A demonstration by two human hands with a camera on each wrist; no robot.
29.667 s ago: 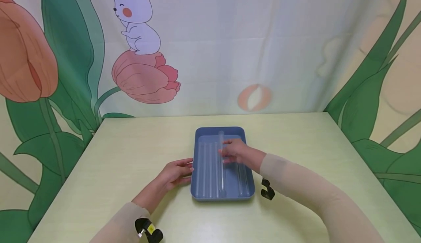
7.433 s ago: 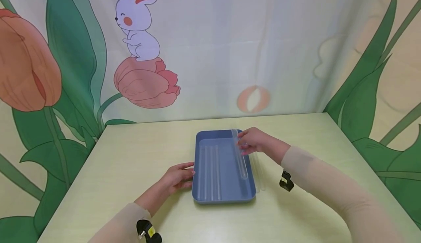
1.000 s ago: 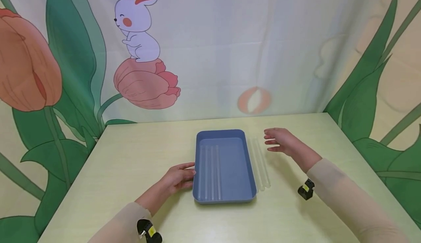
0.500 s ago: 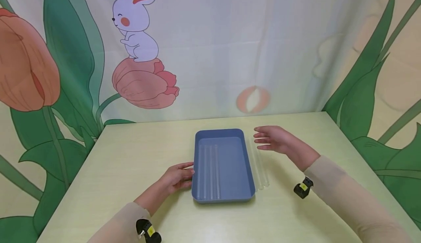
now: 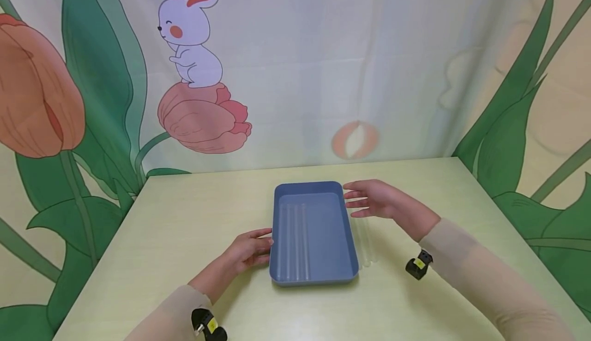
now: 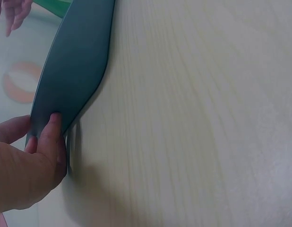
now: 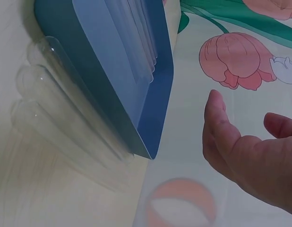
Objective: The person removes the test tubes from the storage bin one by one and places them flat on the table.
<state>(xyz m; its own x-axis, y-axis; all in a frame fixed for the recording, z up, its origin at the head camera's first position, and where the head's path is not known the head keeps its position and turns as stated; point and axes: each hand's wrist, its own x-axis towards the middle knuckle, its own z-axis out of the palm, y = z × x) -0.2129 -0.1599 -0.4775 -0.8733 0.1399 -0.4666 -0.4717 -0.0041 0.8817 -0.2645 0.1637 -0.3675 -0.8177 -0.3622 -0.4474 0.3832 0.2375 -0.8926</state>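
A blue tray (image 5: 333,238) lies on the table with several clear test tubes (image 5: 295,243) side by side in its left half. Just right of the tray, three more clear test tubes (image 7: 65,118) lie parallel on the tabletop, partly covered in the head view by my right hand (image 5: 376,200). That hand hovers over their far ends by the tray's right rim, fingers extended and apart, holding nothing. My left hand (image 5: 249,249) rests its fingers against the tray's left outer wall; the left wrist view shows a fingertip (image 6: 55,118) touching that wall.
The pale wood-grain table (image 5: 198,202) extends around the tray. Behind it hangs a curtain (image 5: 295,74) printed with a rabbit and tulips. A black camera mount (image 5: 419,264) sits at my right wrist, another (image 5: 209,324) at my left.
Over the last second my right hand has moved left to the tray's rim. Some seconds ago it held a test tube over the tray; three now lie outside. The left hand stays put.
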